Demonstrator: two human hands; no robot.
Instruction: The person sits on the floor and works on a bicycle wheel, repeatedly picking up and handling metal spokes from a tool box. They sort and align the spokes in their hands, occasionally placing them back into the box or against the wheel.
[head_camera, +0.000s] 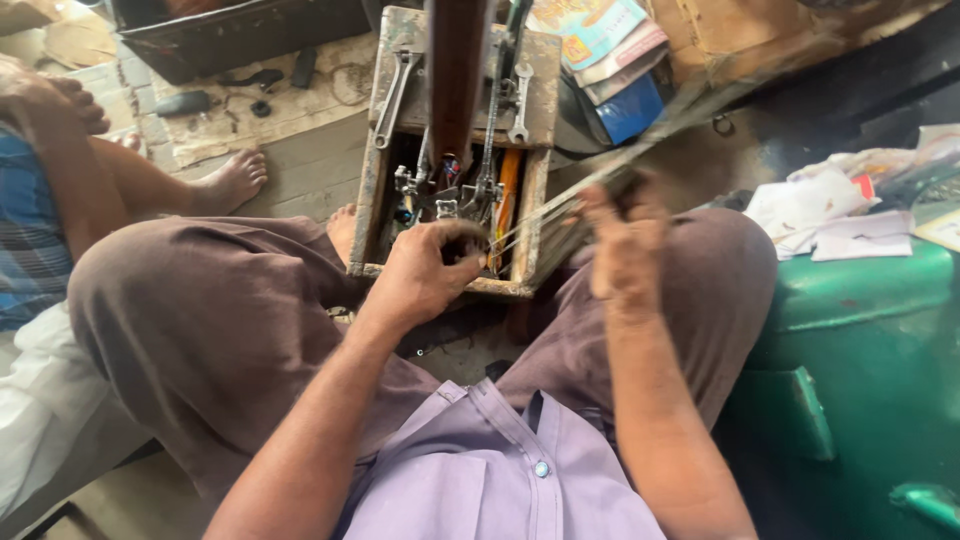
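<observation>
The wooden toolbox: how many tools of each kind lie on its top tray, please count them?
On the top tray of the wooden toolbox, just beyond the left hand and right hand:
Adjustable wrench: 1
Open-ended spanner: 1
Total: 2
The tangle of tools in the lower compartment is too cluttered to count.

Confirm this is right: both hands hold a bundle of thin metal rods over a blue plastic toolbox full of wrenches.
Not quite: the toolbox is worn wood, not blue plastic. The head view shows both hands, left and right, on the bundle of thin metal rods above its wrenches.
</observation>
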